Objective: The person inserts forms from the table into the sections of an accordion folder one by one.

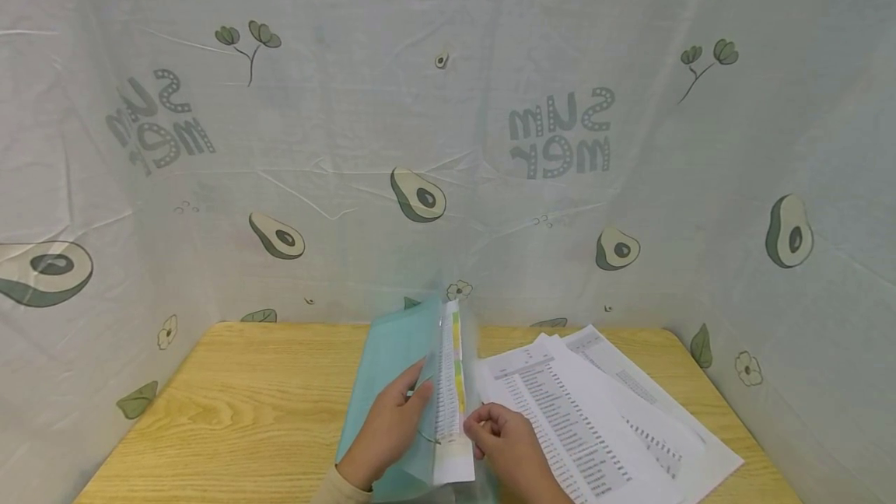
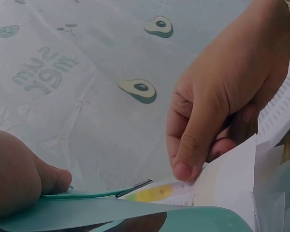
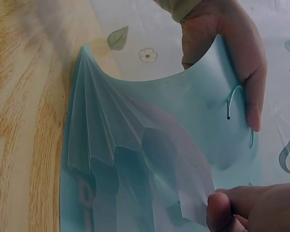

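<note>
Folder (image 1: pixel 392 337) is gripped by left hand (image 1: pixel 390 425), its sheet (image 1: pixel 450 391) pinched by right hand (image 1: pixel 514 443), papers (image 1: pixel 591 418) spread toward right edge of table (image 1: pixel 273 403).

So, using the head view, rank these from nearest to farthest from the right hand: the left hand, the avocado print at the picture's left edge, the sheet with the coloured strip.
1. Sheet with the coloured strip: immediately left of the right hand.
2. Left hand: farther left, gripping the folder.
3. Avocado print: far left, higher in the picture.
</note>
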The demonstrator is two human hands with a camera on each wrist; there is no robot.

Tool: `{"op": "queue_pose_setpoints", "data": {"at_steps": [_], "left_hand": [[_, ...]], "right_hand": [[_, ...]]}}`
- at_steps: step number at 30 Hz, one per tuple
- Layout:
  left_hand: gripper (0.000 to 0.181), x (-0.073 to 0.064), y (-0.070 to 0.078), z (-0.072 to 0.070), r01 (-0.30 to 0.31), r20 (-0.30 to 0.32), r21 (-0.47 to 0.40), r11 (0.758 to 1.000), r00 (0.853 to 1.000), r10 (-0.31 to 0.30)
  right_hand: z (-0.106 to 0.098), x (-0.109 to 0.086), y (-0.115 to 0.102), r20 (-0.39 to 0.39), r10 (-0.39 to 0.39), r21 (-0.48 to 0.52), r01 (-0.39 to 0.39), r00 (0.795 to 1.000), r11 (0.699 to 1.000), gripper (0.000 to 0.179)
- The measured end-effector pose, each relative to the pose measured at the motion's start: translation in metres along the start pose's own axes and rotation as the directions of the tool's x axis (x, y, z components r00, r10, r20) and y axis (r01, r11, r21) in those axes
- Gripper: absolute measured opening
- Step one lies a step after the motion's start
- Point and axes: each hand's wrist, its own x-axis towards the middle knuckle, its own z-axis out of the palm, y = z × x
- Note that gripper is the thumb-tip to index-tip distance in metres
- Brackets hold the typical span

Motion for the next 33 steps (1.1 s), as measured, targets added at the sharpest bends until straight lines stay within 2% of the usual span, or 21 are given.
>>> {"op": "queue_pose_setpoints", "data": {"at_steps": [7,12,16,19,22,26,30,33], "left_hand": [[0.052,-0.002,0.0,-0.002,0.004,0.002,0.019,1.0,1.0,-0.004],[0.053,-0.002,0.001,-0.008,-0.011,0.003,0.006,1.0,1.0,0.011],[0.055,-0.002,0.002,-0.015,-0.023,0.012,-0.027,0.999,1.0,0.023],[0.055,-0.001,0.002,-0.021,-0.021,0.022,-0.057,0.998,0.999,0.023],[0.055,-0.001,0.003,-0.025,-0.022,0.02,-0.079,0.997,1.0,0.024],[0.054,-0.002,0.004,-0.029,-0.024,0.017,-0.096,0.995,1.0,0.026],[0.053,-0.001,0.005,-0.033,-0.011,0.03,-0.104,0.995,0.999,0.014],[0.053,-0.001,0.005,-0.034,-0.005,0.034,-0.107,0.994,0.999,0.009]], "right_hand": [[0.0,0.001,0.001,0.03,-0.02,0.054,0.018,0.999,0.998,0.021],[-0.01,0.003,0.0,0.029,-0.074,0.025,0.073,0.997,0.997,0.023],[-0.028,0.009,0.002,-0.067,-0.097,-0.045,0.094,0.993,0.995,0.019],[-0.046,0.017,0.01,-0.19,-0.082,-0.146,0.054,0.978,0.988,0.012],[-0.069,0.023,0.02,-0.296,-0.07,-0.311,-0.026,0.953,0.95,0.011],[-0.101,0.023,0.03,-0.386,-0.055,-0.477,-0.148,0.921,0.866,0.018],[-0.124,0.018,0.037,-0.424,-0.008,-0.49,-0.221,0.906,0.843,0.024],[-0.138,0.014,0.046,-0.424,0.016,-0.508,-0.252,0.906,0.824,0.029]]}}
